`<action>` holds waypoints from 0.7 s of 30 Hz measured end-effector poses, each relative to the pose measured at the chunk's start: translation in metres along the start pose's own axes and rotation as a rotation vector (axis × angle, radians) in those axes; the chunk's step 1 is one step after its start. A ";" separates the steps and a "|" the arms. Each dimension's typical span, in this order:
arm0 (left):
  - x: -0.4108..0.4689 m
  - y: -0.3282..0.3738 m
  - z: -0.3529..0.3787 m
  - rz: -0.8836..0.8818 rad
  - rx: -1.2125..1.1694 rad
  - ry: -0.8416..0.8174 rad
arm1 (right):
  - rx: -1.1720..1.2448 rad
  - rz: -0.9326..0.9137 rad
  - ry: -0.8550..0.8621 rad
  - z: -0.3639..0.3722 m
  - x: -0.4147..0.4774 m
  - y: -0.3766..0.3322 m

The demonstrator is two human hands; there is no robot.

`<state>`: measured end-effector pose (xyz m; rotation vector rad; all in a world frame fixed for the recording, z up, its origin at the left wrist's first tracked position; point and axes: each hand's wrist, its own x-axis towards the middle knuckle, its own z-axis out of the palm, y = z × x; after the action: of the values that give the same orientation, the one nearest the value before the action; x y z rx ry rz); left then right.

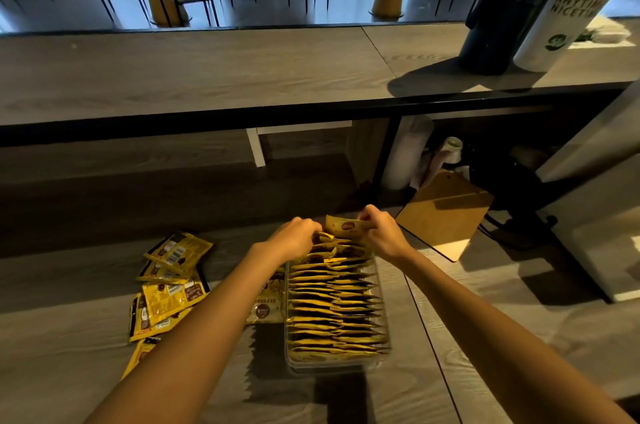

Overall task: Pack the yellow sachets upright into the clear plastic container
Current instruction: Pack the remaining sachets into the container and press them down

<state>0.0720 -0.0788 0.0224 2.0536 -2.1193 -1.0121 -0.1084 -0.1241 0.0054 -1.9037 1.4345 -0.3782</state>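
Wooden counter point(433, 337), loose sachets point(169, 281) beside container point(337, 363), hands point(379, 233) perhaps pinching sachet point(346, 225)

One clear plastic container point(383, 352) sits on the near counter, and the row of yellow sachets point(332, 305) standing in it is too tightly packed to count exactly, though it runs to well over twenty. To its left about six loose sachets point(169, 288) lie flat in a pile, one more point(266, 305) leans against the container's left wall, and one sachet point(346, 226) is held up at the far end between two hands, left point(294, 236) and right point(381, 233). On the far counter at the right stand two bottles, one dark point(498, 7) and one white point(568, 14), and one brown clipboard point(446, 215) lies right of the container.
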 end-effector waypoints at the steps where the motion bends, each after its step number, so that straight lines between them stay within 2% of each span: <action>1: 0.000 -0.002 0.002 -0.010 -0.007 0.008 | -0.096 0.015 -0.030 0.001 0.000 0.001; 5: -0.001 -0.005 0.006 -0.030 0.048 0.092 | -0.308 0.027 -0.117 0.002 0.000 -0.002; 9: -0.002 -0.005 0.005 -0.001 0.105 0.111 | -0.282 -0.074 -0.165 0.000 0.001 -0.015; 14: -0.002 -0.010 0.007 0.008 0.109 0.072 | -0.365 -0.145 -0.206 0.002 0.006 -0.018; 21: -0.006 -0.014 0.007 -0.058 -0.111 0.003 | -0.300 -0.123 -0.201 0.004 -0.004 -0.019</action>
<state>0.0820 -0.0693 0.0125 2.0745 -1.9642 -1.1063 -0.0933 -0.1160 0.0165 -2.2068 1.3004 -0.0244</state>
